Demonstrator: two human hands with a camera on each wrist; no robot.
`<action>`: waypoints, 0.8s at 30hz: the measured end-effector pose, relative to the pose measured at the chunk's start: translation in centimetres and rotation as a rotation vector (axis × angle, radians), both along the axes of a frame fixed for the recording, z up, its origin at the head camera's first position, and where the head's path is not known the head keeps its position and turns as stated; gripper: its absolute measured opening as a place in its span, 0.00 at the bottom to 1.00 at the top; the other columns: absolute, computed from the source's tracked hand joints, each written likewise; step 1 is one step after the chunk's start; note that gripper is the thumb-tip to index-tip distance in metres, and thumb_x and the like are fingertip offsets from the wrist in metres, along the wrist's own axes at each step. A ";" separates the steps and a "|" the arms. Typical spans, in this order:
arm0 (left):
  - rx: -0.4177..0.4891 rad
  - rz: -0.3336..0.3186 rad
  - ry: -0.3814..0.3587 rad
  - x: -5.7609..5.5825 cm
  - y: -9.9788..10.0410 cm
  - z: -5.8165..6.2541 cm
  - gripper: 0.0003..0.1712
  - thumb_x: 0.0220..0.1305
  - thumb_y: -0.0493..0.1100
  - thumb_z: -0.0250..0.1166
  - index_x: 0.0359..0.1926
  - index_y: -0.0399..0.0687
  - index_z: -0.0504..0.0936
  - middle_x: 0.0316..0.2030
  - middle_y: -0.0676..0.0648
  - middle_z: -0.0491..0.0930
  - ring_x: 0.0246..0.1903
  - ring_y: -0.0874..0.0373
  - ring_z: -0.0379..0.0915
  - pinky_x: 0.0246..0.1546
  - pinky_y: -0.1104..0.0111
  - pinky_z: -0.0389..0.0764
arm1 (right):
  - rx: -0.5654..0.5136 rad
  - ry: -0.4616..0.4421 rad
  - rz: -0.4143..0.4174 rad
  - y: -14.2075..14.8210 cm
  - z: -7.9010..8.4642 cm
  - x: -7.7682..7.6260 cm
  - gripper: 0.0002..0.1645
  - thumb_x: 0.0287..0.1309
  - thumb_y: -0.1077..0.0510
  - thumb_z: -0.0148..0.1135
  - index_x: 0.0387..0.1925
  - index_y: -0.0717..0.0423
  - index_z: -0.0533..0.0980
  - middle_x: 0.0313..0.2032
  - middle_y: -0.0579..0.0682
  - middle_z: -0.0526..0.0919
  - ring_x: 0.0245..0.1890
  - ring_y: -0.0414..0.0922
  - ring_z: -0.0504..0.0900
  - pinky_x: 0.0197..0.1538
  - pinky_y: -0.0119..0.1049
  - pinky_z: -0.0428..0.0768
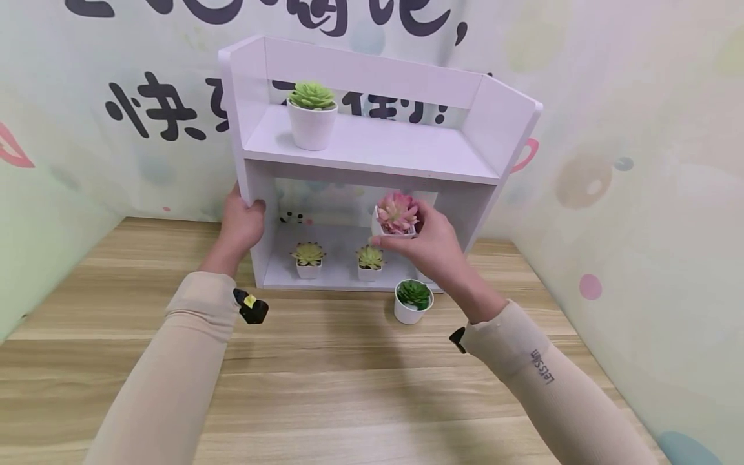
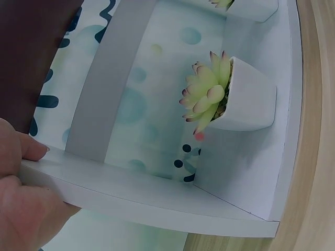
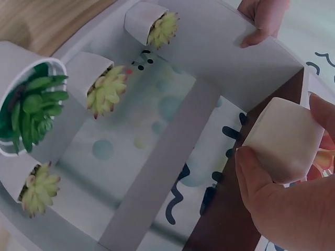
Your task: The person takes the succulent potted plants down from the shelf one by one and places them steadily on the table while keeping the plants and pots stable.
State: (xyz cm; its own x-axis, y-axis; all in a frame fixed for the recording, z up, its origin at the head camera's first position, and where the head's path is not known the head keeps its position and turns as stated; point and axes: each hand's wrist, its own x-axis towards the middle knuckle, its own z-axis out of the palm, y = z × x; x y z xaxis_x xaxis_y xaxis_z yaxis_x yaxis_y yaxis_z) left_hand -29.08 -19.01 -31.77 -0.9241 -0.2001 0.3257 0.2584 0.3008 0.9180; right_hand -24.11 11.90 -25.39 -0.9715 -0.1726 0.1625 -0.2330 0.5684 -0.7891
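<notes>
My left hand (image 1: pixel 243 221) grips the left side panel of a white two-tier shelf (image 1: pixel 372 169), its thumb showing on the inner side. In my right hand (image 1: pixel 433 248), a pink succulent (image 1: pixel 398 213) in a square white pot (image 3: pixel 285 140) is held between thumb and fingers, in front of the lower opening. Two pale green succulents (image 1: pixel 309 254) (image 1: pixel 370 258) in small white pots stand on the lower level. A third pale succulent (image 3: pixel 39 189) shows in the right wrist view; my right hand mostly hides it from the head view.
On the upper level, at the left, stands a bright green succulent (image 1: pixel 312 116) in a round white pot. A dark green succulent (image 1: pixel 414 296) in a round pot sits on the wooden table (image 1: pixel 325 387) before the shelf. Printed wall coverings (image 1: pixel 633 161) rise behind and beside the table.
</notes>
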 end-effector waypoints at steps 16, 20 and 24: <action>0.025 -0.019 0.023 -0.1 0.1 -0.2 0.34 0.71 0.32 0.41 0.78 0.38 0.52 0.72 0.29 0.63 0.72 0.34 0.58 0.73 0.39 0.60 | 0.018 -0.039 0.020 -0.3 -3.1 0.3 0.48 0.42 0.45 0.82 0.64 0.51 0.69 0.50 0.49 0.81 0.51 0.47 0.80 0.55 0.43 0.81; 0.012 -0.014 0.022 -0.1 0.0 -0.2 0.34 0.71 0.32 0.41 0.77 0.37 0.52 0.72 0.29 0.63 0.72 0.35 0.58 0.73 0.39 0.60 | 0.041 -0.046 0.016 -0.4 -3.8 0.4 0.50 0.42 0.43 0.81 0.66 0.50 0.68 0.53 0.49 0.81 0.53 0.48 0.80 0.58 0.46 0.81; 0.005 -0.008 0.025 -0.1 0.0 -0.2 0.34 0.71 0.32 0.41 0.77 0.36 0.53 0.72 0.29 0.63 0.72 0.35 0.59 0.73 0.39 0.60 | 0.042 -0.047 0.010 -0.7 -4.5 0.4 0.50 0.41 0.44 0.82 0.65 0.50 0.70 0.52 0.48 0.82 0.52 0.48 0.80 0.58 0.46 0.81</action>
State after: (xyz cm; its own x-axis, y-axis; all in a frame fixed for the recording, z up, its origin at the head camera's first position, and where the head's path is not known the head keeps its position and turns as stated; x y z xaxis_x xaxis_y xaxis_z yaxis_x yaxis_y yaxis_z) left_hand -29.17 -18.97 -31.96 -0.9172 -0.1946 0.3477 0.2837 0.2938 0.9128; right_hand -23.69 11.20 -29.90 -0.9762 -0.1878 0.1089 -0.2017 0.5994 -0.7746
